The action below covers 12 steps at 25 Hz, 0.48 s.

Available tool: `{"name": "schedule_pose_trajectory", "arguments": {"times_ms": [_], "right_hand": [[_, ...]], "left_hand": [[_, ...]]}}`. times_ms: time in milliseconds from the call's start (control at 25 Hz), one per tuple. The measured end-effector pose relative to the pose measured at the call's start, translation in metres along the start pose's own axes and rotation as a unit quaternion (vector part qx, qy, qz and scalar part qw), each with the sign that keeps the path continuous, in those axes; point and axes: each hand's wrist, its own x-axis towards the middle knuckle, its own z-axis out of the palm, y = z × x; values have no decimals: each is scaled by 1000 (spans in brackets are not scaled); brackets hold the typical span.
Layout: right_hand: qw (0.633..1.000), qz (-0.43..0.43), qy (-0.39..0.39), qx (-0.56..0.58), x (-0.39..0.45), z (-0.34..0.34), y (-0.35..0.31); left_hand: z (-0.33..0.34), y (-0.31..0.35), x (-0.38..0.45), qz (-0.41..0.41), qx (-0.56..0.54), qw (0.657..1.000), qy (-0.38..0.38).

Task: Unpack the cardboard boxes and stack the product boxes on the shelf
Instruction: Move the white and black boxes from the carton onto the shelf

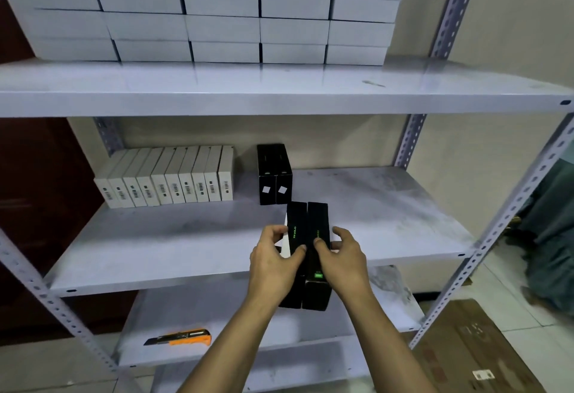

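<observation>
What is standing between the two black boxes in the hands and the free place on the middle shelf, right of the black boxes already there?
Nothing visible. Both hands, left hand and right hand, hold the two black boxes over the middle shelf. The shelf surface to the right of the standing black boxes lies bare.

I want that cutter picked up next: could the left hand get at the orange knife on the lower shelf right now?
Probably not yet: the left hand grips the black boxes together with the right hand. The knife itself lies uncovered.
</observation>
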Motion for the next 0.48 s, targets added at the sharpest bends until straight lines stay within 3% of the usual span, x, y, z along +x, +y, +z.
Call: {"name": "schedule_pose_trajectory", "arguments": {"times_ms": [480], "right_hand": [[998, 14, 33, 60, 29, 7, -1]], "left_hand": [[17, -4, 40, -72, -154, 985, -38]]}}
